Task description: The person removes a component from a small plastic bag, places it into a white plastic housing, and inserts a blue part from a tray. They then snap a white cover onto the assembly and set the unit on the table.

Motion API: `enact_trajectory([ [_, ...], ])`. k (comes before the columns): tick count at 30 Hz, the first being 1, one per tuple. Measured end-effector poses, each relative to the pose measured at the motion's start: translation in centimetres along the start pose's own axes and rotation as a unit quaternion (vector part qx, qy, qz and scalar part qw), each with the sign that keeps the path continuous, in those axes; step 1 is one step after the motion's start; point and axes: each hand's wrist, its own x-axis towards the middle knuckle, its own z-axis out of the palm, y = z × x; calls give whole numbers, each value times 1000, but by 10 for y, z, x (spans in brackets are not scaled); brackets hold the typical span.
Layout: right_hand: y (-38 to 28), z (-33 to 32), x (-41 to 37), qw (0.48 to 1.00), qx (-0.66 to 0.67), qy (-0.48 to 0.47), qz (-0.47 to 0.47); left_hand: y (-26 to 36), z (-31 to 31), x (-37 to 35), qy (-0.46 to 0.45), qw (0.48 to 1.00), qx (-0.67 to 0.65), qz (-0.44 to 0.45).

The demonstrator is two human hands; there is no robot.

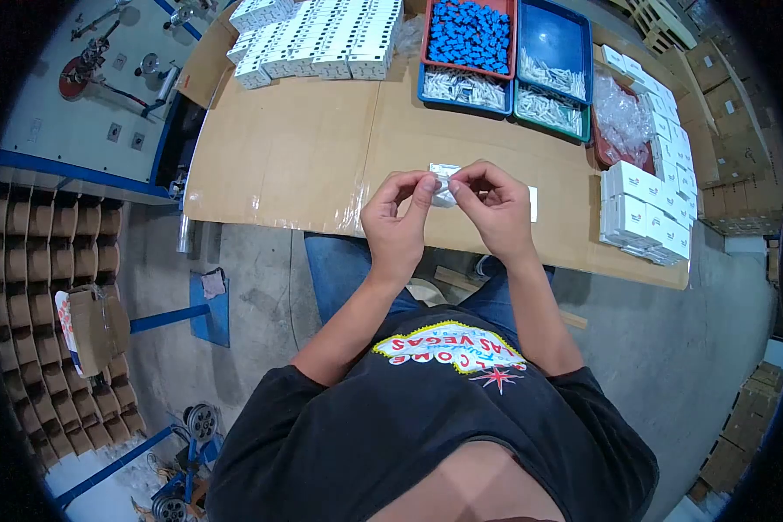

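Note:
Near the front edge of the cardboard-covered table [287, 157], my left hand [400, 217] and my right hand [498, 211] meet, thumbs and index fingers pinched together. Between the fingertips they hold a small white item [444, 193], perhaps a clear bag; its details are too small to tell. Just beyond the fingertips a white box [445, 169] lies on the table, partly hidden by the hands. A flat white piece [532, 204] shows beside my right hand.
Rows of white boxes [322, 43] stand at the back left. Trays hold blue parts [470, 36] and white parts [465, 90] at the back. Clear bags [622, 120] fill a red tray at the right, beside stacked white boxes [645, 213]. A divided carton [52, 304] is at far left.

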Motion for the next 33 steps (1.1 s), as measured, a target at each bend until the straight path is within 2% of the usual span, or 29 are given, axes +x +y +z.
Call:
enact_trajectory([
  [8, 1, -4, 0, 1000, 16, -12, 9, 4, 1, 2, -31, 997, -54, -34],
  [10, 3, -3, 1, 1000, 21, -10, 4, -3, -2, 3, -66, 995, -39, -57],
  [14, 1, -5, -1, 999, 18, -17, 31, -7, -3, 4, -69, 996, -36, -47],
  [17, 8, -6, -1, 1000, 25, -15, 11, -7, -2, 3, -77, 995, -37, -45],
  [19, 8, -6, -1, 999, 29, -18, 15, -8, -2, 3, -82, 996, -27, -15],
  [26, 2, -7, 0, 999, 29, -30, 35, -4, 2, 3, -81, 994, -52, -43],
  [28, 4, -9, 0, 999, 17, -33, 36, -4, 1, 3, -81, 991, -70, -85],
  [33, 9, -12, -6, 998, 7, -41, 56, -19, -10, 1, -103, 993, -21, -62],
])
